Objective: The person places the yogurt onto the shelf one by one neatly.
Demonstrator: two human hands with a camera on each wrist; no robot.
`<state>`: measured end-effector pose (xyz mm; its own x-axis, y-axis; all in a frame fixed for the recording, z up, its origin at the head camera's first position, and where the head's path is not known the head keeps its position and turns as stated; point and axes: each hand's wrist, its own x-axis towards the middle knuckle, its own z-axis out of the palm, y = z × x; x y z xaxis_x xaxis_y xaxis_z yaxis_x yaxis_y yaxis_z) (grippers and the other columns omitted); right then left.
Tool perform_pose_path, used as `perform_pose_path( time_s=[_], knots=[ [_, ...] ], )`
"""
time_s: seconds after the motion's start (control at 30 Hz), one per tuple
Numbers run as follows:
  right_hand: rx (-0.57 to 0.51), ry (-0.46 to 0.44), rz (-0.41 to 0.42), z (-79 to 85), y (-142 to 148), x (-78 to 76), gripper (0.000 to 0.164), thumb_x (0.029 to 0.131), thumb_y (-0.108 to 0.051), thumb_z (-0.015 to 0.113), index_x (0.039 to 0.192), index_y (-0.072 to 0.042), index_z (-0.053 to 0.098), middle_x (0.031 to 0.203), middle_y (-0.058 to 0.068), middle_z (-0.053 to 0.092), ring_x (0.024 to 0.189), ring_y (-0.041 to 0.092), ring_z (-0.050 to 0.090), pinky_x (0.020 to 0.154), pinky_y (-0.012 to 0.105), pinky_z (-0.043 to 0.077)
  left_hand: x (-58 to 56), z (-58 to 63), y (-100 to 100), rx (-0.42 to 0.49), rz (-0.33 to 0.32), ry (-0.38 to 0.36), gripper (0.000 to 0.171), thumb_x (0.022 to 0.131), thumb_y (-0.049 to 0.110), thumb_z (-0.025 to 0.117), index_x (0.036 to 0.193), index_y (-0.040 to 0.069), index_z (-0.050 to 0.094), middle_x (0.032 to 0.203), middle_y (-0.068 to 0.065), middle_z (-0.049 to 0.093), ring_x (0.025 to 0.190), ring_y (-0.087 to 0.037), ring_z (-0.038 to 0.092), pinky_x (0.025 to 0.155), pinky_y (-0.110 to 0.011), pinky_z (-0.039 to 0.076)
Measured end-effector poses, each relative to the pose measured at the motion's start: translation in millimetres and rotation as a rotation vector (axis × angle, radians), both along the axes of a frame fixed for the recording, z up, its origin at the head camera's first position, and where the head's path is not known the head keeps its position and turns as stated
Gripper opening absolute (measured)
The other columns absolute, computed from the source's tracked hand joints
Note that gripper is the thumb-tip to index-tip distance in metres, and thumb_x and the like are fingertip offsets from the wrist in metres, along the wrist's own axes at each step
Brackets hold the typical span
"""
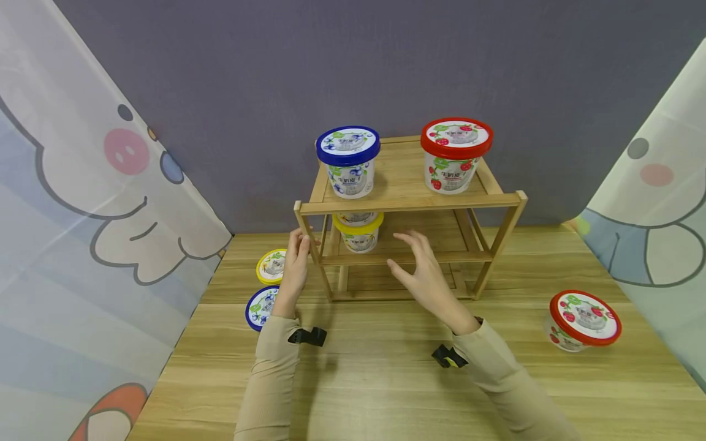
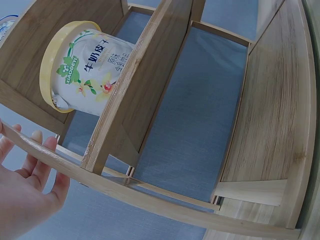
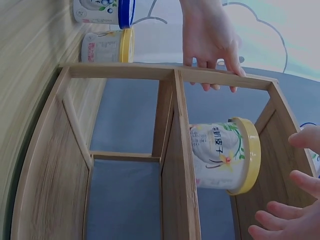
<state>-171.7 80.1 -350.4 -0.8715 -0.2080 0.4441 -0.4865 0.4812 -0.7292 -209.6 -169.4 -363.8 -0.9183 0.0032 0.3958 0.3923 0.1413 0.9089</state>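
Note:
A two-tier-and-top bamboo rack stands on the table. My left hand grips its left front post, with the fingers reaching past the post in the left wrist view. My right hand hovers in front of the middle shelf, fingers spread and holding nothing. On that shelf, toward the left, sits a yellow-lidded tub, its upper part partly hidden by the top shelf's front rail; the label shows clearly in the left wrist view. Up on the top shelf are a blue-lidded tub and a red-lidded tub.
Left of the rack, another yellow-lidded tub and another blue-lidded tub stand on the table, partly behind the left hand and arm. A second red-lidded tub is at the right. A grey wall rises behind the rack.

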Motion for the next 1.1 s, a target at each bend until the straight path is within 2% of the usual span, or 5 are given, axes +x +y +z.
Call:
perform_pose_path(
  time_s=[0.13,0.23,0.4,0.73,1.1],
  knots=[
    [0.019,0.034,0.004,-2.6,7.9,3.2,0.047,0.085,-0.016,0.060,0.127,-0.007,0.041,0.133,0.019,0.031,0.123,0.034,0.030,0.095,0.053,0.029,7.5,12.1,5.2,0.005,-0.005,-0.002,0.028,0.097,0.005,0.026,0.120,-0.008,0.035,0.101,-0.034,0.042,0.101,-0.044,0.043,0.089,-0.046,0.031],
    [0.028,0.071,0.009,-5.9,14.2,4.8,0.044,0.084,-0.013,0.060,0.125,-0.006,0.044,0.131,0.018,0.034,0.122,0.034,0.033,0.094,0.053,0.031,9.1,15.1,6.4,0.007,-0.008,0.001,0.028,0.097,0.004,0.026,0.120,-0.009,0.035,0.100,-0.035,0.042,0.101,-0.045,0.042,0.089,-0.048,0.030],
    [0.043,0.148,0.003,-11.9,25.2,6.8,0.040,0.083,-0.008,0.061,0.121,-0.005,0.047,0.126,0.017,0.041,0.116,0.032,0.040,0.092,0.050,0.034,9.2,15.8,6.5,0.005,-0.006,0.004,0.027,0.097,0.004,0.026,0.120,-0.009,0.035,0.099,-0.035,0.042,0.100,-0.045,0.042,0.089,-0.049,0.030],
    [0.093,0.220,-0.019,-24.7,47.9,13.0,0.035,0.080,-0.003,0.063,0.113,-0.002,0.053,0.116,0.015,0.050,0.109,0.030,0.047,0.088,0.046,0.039,10.5,16.0,6.9,0.004,-0.005,0.006,0.028,0.097,0.004,0.026,0.120,-0.009,0.035,0.101,-0.035,0.042,0.101,-0.046,0.043,0.091,-0.049,0.031],
    [0.147,0.250,-0.087,-36.2,77.3,22.2,0.035,0.074,0.004,0.066,0.108,-0.001,0.056,0.108,0.016,0.055,0.101,0.032,0.051,0.080,0.045,0.042,9.5,14.7,6.8,0.005,0.007,0.008,0.027,0.097,0.002,0.026,0.119,-0.010,0.035,0.101,-0.037,0.042,0.100,-0.046,0.043,0.088,-0.044,0.032]
  ],
)
